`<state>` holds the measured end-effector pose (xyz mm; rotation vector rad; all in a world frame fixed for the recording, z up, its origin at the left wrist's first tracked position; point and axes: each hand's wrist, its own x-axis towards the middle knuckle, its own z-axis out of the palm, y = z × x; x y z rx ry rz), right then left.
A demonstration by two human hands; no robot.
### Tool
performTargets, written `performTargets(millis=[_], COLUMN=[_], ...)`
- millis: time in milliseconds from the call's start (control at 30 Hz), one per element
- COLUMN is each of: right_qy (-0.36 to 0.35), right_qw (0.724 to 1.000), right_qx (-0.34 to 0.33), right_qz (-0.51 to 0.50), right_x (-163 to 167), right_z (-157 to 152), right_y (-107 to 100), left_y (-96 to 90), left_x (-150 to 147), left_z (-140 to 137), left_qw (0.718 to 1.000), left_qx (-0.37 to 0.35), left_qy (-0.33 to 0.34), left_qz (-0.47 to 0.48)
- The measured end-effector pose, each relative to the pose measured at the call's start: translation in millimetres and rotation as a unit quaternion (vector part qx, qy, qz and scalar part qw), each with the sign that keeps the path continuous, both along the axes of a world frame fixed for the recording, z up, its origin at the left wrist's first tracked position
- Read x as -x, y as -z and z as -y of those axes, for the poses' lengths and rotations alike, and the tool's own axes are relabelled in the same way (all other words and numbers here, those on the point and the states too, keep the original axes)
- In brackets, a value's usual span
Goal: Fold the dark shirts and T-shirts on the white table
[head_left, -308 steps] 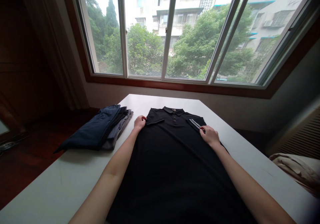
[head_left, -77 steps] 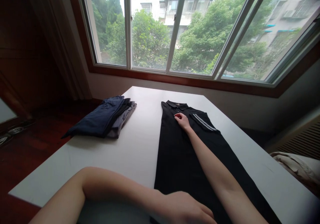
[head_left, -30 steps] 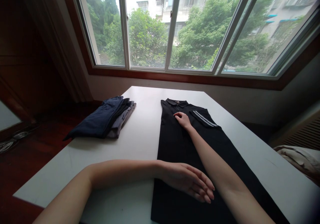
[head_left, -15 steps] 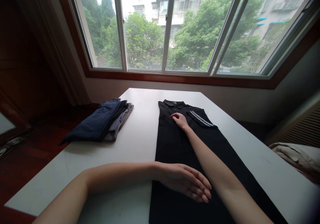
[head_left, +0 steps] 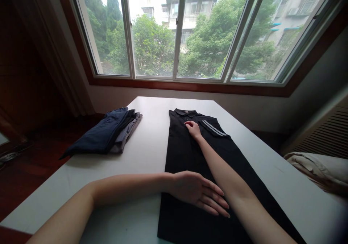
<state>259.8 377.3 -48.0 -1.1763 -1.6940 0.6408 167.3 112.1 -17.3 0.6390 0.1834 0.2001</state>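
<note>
A black polo shirt (head_left: 179, 149) lies lengthwise on the white table (head_left: 148, 142), its collar toward the window and a sleeve with two pale stripes laid across its right side. My right hand (head_left: 193, 129) rests on the chest of the shirt near the buttons, fingers curled together; any fabric pinched in them is hidden. Across the lower part of the shirt stretches my left hand (head_left: 199, 193), open and empty, its palm side partly showing and its fingertips beside my right forearm. Whether the left hand touches the cloth I cannot tell.
To the left, a stack of folded dark blue, black and grey clothes (head_left: 104, 131) sits at the table's edge. Beyond the table is a wide window (head_left: 176, 37). At the right, a beige cloth bundle (head_left: 318, 169) lies near a slatted panel (head_left: 323, 135).
My left hand has turned slightly, with its fingers a little more spread and more palm showing. My right hand stays at the same spot on the shirt. The view has shifted slightly.
</note>
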Motion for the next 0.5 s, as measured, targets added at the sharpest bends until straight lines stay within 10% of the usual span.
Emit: performTargets(millis=[333, 500], right_qy=[0.036, 0.114], right_qw=[0.993, 0.978], right_qx=[0.007, -0.012], right_qz=[-0.112, -0.172], right_x=[1, -6], right_z=[-1, 2], right_y=[0, -32], left_y=[-34.6, -40.0], left_x=[23, 28], left_z=[11, 17], left_qw=[0.999, 0.999], left_qx=[-0.022, -0.028], left_qy=[-0.016, -0.040], left_qz=[-0.025, -0.002])
